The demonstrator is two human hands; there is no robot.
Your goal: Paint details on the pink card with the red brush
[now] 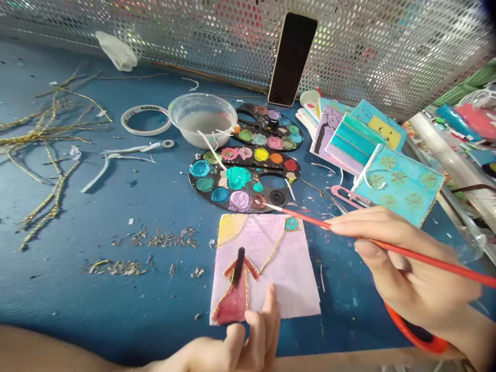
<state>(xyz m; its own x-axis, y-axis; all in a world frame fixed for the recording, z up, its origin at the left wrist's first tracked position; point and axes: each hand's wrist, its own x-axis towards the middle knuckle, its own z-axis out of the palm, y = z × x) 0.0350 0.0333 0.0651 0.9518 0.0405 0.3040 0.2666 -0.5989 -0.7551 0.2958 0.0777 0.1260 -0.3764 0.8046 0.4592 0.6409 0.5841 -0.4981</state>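
Note:
My right hand pinches a red paintbrush. Its bristles touch the brown well of a black paint palette, beside a black paint well. Below the palette lies a square lilac painted card. It bears a yellow corner, a small teal kite shape and a figure in a dark red dress, with gold cord along the outlines. My left hand rests at the card's lower edge, index finger stretched onto the lilac surface and the other fingers loosely bent, holding nothing.
A clear bowl of cloudy water and a tape roll stand behind. Painted cards are stacked right, near a pink-handled tool. Orange-red scissors handles lie under my right wrist. A phone leans on mesh; gold cords lie left.

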